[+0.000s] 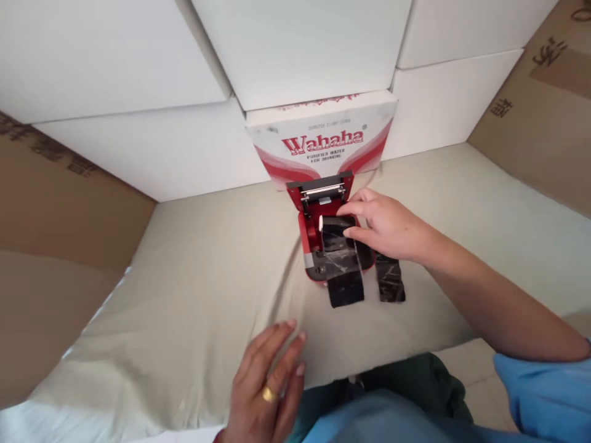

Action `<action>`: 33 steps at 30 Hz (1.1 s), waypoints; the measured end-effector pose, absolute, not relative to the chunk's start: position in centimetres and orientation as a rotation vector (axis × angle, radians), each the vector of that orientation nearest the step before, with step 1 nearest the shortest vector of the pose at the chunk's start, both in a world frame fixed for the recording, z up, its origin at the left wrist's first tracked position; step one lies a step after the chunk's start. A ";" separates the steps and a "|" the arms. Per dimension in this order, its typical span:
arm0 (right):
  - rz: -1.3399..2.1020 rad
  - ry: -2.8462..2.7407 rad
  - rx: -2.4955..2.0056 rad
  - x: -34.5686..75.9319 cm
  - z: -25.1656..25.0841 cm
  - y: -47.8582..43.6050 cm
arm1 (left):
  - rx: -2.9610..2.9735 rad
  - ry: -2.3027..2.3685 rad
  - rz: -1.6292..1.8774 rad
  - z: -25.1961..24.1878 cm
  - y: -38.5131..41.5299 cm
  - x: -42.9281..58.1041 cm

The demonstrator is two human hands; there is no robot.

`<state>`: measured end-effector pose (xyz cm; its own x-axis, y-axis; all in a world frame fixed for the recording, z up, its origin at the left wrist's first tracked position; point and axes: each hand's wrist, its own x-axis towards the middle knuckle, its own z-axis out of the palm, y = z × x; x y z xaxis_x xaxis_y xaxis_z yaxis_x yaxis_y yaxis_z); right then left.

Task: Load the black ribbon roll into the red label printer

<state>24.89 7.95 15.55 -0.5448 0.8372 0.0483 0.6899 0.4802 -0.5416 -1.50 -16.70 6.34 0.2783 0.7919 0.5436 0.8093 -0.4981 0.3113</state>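
Note:
A small red and black label printer (306, 243) rests on the cloth with its lid (318, 184) tilted up and open. My right hand (379, 223) reaches over it from the right, thumb and fingers pinching the edge of a roll of shiny black labels (338, 243). The roll lies in or just over the printer's bay; its exact seat is partly hidden by my fingers. A loose end of the black strip hangs over the printer's front onto the cloth. My left hand (270, 375) hovers near the front edge, fingers extended and holding nothing, a gold ring on one finger.
A separate black strip (391, 280) lies right of the printer. Behind stands a white and red Wahaha carton (323, 138) against white boxes (152, 154). Brown cardboard (69, 246) walls the left side, and more cardboard (530, 117) the right. Pale cloth (198, 295) covers the surface.

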 end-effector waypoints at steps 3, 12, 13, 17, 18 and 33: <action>0.522 -2.522 -1.513 23.4 15.3 7.3 | -2.362 -1.464 -1.183 7.6 -13.7 0.1; 0.399 -2.685 -1.660 20.7 15.4 8.7 | -2.415 -1.277 -1.066 7.5 -6.8 4.8; 0.399 -2.682 -1.663 20.6 15.2 8.9 | -2.416 -1.250 -1.058 7.5 -6.5 5.0; 0.549 -2.623 -1.608 21.4 14.5 9.2 | -2.386 -1.209 -1.073 7.2 -5.4 5.0; 0.661 -2.574 -1.551 22.0 14.4 9.1 | -2.378 -1.211 -1.081 7.0 -5.3 5.0; 0.998 -1.763 -0.957 25.7 11.3 13.0 | -2.313 -1.219 -1.240 5.4 -5.4 4.8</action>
